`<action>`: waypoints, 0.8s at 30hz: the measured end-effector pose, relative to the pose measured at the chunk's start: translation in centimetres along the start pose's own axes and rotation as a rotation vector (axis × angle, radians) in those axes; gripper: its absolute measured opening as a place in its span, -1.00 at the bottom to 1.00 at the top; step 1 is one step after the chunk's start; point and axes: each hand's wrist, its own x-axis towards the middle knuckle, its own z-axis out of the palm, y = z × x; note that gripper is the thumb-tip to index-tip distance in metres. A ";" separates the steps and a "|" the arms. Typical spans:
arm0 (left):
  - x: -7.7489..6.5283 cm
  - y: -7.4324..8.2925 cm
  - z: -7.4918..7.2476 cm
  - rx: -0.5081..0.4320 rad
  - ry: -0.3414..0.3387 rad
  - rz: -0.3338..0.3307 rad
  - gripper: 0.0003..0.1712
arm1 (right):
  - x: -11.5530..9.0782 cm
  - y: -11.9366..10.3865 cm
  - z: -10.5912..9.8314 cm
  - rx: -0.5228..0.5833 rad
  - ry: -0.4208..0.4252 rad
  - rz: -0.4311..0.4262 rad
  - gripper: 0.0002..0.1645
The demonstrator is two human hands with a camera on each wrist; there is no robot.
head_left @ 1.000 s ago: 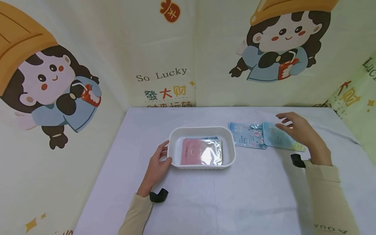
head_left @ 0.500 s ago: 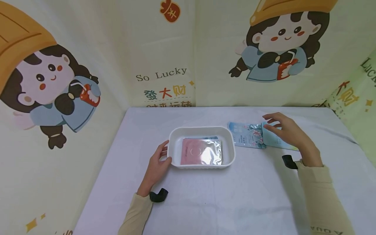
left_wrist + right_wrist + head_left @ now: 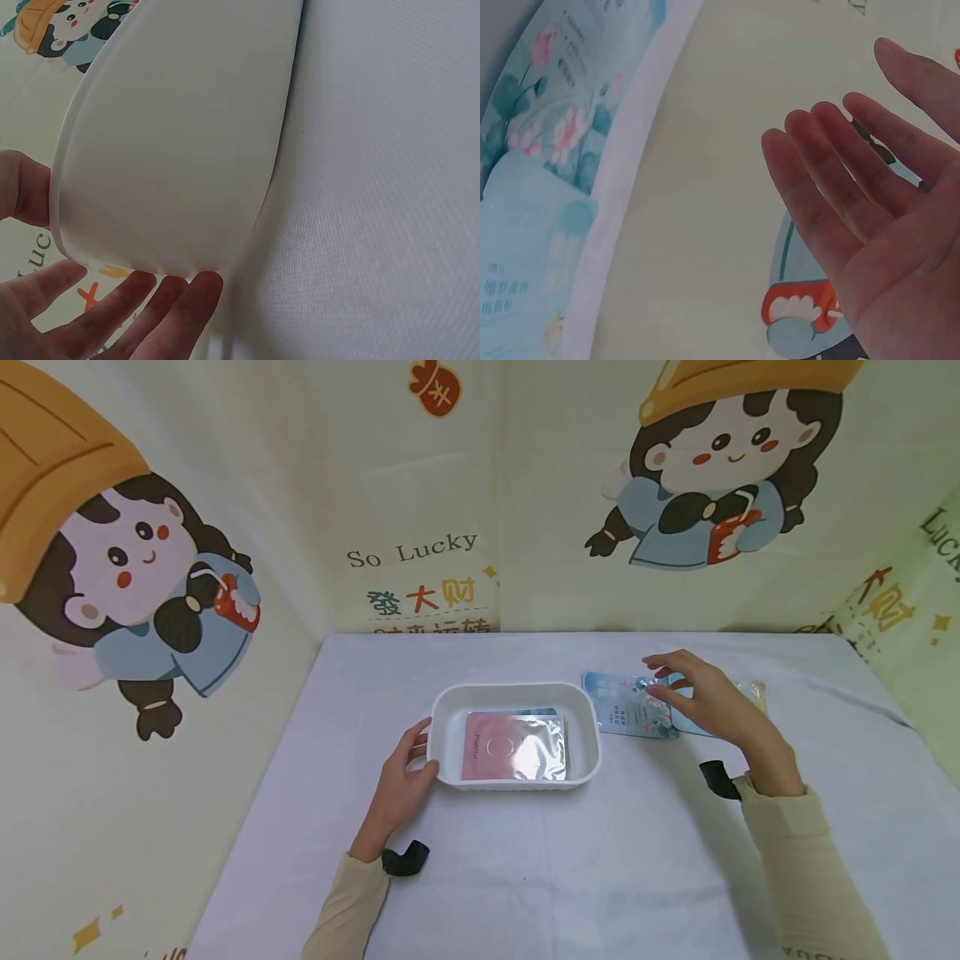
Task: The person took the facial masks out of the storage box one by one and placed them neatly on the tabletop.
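A white plastic tray [image 3: 442, 710] stands on the cloth, holding a pink, partly silvery sheet mask packet [image 3: 498, 747] over a blue one [image 3: 534, 712]. My left hand [image 3: 401, 789] rests against the tray's left end, thumb and fingertips spread along the outside in the left wrist view. Right of the tray lie a blue flowered mask packet [image 3: 626, 703] and a pale blue one [image 3: 525, 255] that overlaps its edge. Over these packets hovers my right hand [image 3: 705, 697], fingers relaxed and nothing in them; it hides much of the pale blue packet in the head view.
A white cloth [image 3: 600, 868] covers the table, with a few creases toward the right. Cream curtains printed with cartoon figures [image 3: 708, 506] stand along the back and both sides. A black band piece [image 3: 406, 859] sits at each wrist.
My right hand has moved left, from over the pale blue packet toward the flowered one. The left hand, the tray and the packets have stayed in place.
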 end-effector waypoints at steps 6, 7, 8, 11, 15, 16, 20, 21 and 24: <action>0.0 0.1 0.0 -0.002 -0.001 0.002 -0.31 | 0.3 -0.9 0.9 0.025 -0.034 0.010 -0.48; 0.0 0.1 0.0 -0.001 -0.002 0.001 -0.31 | 0.3 -1.0 1.1 0.032 -0.040 0.009 -0.48; 0.0 0.1 0.0 0.000 -0.003 -0.001 -0.31 | 0.4 -1.2 1.3 0.037 -0.044 0.002 -0.48; 0.0 0.1 0.0 0.004 -0.004 -0.008 -0.31 | 0.6 -1.4 2.0 0.043 -0.059 -0.019 -0.49; 0.1 0.1 -0.1 0.010 -0.007 -0.006 -0.30 | 0.8 -1.5 3.0 0.046 -0.074 -0.036 -0.50; 0.1 0.1 -0.1 0.009 -0.007 -0.005 -0.30 | 0.9 -1.6 3.2 0.053 -0.077 -0.037 -0.51; 0.1 0.0 -0.1 0.004 -0.008 -0.002 -0.29 | 1.1 -1.7 3.9 0.071 -0.100 -0.049 -0.51; 0.1 0.0 -0.1 0.003 -0.008 -0.001 -0.29 | 1.2 -1.8 4.1 0.074 -0.105 -0.056 -0.51; 0.1 0.0 -0.1 0.005 -0.007 -0.003 -0.29 | 1.5 -2.0 4.7 0.068 -0.108 -0.084 -0.51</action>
